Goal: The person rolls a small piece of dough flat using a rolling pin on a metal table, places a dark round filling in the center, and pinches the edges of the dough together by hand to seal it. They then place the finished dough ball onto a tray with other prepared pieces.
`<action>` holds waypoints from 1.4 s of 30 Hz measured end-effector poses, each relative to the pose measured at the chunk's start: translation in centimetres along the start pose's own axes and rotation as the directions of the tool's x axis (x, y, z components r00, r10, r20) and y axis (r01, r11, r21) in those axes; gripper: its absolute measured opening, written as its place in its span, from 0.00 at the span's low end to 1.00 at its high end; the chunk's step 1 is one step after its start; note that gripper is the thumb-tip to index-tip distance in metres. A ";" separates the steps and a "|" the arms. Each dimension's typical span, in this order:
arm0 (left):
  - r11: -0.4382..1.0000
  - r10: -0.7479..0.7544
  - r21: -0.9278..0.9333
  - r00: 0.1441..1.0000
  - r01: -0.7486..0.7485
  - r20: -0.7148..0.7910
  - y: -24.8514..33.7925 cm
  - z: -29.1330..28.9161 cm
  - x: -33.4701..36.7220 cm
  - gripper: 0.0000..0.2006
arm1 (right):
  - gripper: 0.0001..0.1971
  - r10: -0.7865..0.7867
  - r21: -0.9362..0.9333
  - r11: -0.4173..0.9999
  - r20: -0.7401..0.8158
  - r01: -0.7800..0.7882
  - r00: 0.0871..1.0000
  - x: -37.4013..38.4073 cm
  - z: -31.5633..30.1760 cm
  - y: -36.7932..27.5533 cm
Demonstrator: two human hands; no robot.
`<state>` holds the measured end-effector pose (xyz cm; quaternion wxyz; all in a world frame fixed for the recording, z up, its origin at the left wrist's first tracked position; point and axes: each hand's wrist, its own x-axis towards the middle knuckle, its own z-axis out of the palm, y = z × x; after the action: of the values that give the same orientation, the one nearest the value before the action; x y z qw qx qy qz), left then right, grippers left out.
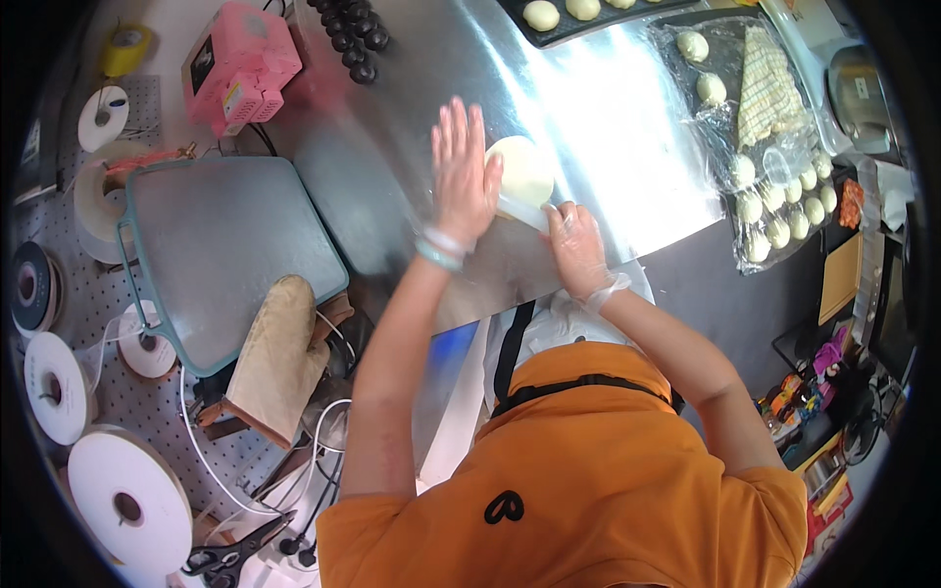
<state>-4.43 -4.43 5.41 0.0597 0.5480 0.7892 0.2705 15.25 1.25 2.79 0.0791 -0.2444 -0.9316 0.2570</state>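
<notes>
A flat round of pale dough lies on the shiny metal worktop. My left hand, in a clear thin glove, is stretched out flat at the dough's left side, its thumb by the dough's edge. My right hand, gloved too, is closed round the near end of a white rod that looks like a small rolling pin. The rod slants along the near edge of the dough toward my left palm. Whether the left palm touches its far end is hidden.
Dough balls sit on a dark tray at the far edge. Others lie under plastic film at right, beside a checked cloth. Leftward are a pink machine, a grey-lidded box, an oven mitt, ribbon spools and scissors.
</notes>
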 end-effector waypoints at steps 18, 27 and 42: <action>0.915 0.318 0.107 0.858 -0.390 0.402 -5.4 1.6 0.2 0.31 | 0.27 -0.015 -0.465 0.884 0.052 0.038 0.999 -1.5 5.3 -4.7; 0.975 -0.175 0.129 0.982 0.184 -0.075 -4.5 -1.5 -4.1 0.32 | 0.26 -0.392 -0.101 0.912 0.065 0.397 0.918 2.9 0.3 -2.2; 0.480 -0.826 0.091 0.484 0.873 -0.289 6.6 8.9 -3.8 0.30 | 0.21 -0.764 0.104 0.605 0.357 0.790 0.538 18.2 -1.5 5.3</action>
<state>6.05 -2.92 0.33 0.0419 0.0543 0.9833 0.1684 2.06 14.85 1.74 0.0012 0.2438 -0.9483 0.2033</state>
